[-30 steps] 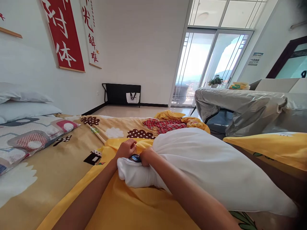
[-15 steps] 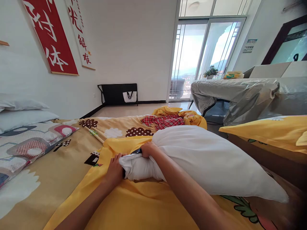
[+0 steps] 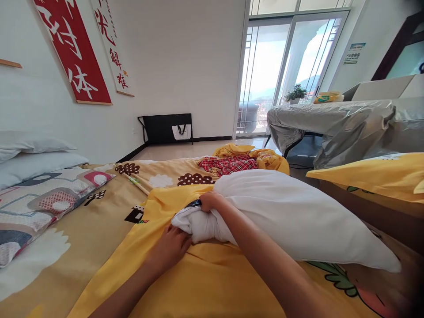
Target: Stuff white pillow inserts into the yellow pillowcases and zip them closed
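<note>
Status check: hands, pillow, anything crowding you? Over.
Right hand gripping the bunched end of the white pillow. Left hand flat on the yellow cover, touching that end from below. Patterned pillow lies apart, left.

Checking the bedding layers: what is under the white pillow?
The white pillow lies on a yellow cover; left hand slips beneath its corner. Anything further underneath is hidden.

Lighting: bright daylight from the glass doors [image 3: 281, 75], upper centre right of the frame; the view outside washed out. Soft shadows under the white pillow [image 3: 291, 216]. Sheen on the grey plastic cover [image 3: 347, 128]. Wide-angle bending at edges; lower right corner dark, blurred.
</note>
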Available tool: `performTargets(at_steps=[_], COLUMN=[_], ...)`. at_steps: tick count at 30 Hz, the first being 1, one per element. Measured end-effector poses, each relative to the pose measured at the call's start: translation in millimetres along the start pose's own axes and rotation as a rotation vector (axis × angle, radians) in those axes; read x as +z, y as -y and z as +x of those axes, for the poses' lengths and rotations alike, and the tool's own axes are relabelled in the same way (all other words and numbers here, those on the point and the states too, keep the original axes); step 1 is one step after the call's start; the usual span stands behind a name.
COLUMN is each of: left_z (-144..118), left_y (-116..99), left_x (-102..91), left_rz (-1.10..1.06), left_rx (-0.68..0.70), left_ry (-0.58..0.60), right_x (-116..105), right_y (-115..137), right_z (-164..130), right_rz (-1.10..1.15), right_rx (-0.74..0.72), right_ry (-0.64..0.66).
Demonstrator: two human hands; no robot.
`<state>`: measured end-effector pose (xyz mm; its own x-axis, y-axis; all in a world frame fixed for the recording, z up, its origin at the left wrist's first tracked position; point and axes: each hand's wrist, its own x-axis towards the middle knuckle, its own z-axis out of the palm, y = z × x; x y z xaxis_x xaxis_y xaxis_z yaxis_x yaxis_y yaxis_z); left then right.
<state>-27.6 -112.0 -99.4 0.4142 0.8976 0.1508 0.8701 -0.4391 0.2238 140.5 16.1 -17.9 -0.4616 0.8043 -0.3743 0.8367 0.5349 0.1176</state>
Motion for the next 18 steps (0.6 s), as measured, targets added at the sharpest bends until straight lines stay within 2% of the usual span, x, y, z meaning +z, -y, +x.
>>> performTargets(at_steps=[2, 4, 6, 8, 11, 13, 16, 18], left_z=[-3.5, -8.5, -13.7, -15.9, -7.5, 6.1, 27.8, 35.7], left_y=[-2.0, -5.6, -12.2, -21.7, -36.7, -41.8, -38.2, -32.3], left_x=[-0.9, -10.7, -29.7, -54.4, -86.5, -96.1, -92.5, -85.3], left_rz=[0.062, 0.084, 0.063, 0.026, 0.007, 0.003, -0.095, -0.171], left_rx=[-0.017, -0.013, 0.040, 0.102, 0.123, 0.123, 0.108, 0.091], left_ry=[0.021, 0.079, 0.166, 0.194, 0.019, -0.097, -0.124, -0.116], right_x=[0.3, 1.6, 4.5, 9.0, 17.9, 24.6, 35.7, 43.7], right_y=[-0.8, -0.9, 0.8, 5.0, 16.7, 26.9, 40.4, 45.2], right_z=[-0.1, -0.6, -2.6, -6.5, -16.7, -27.6, -52.9, -73.0], right_rz=[-0.004, -0.007, -0.011, -0.019, -0.042, -0.059, -0.091, -0.114], right_rx=[0.006, 0.012, 0.015, 0.013, 0.014, 0.023, 0.031, -0.023], right_ry=[-0.007, -0.028, -0.069, -0.139, -0.283, -0.376, -0.483, -0.568])
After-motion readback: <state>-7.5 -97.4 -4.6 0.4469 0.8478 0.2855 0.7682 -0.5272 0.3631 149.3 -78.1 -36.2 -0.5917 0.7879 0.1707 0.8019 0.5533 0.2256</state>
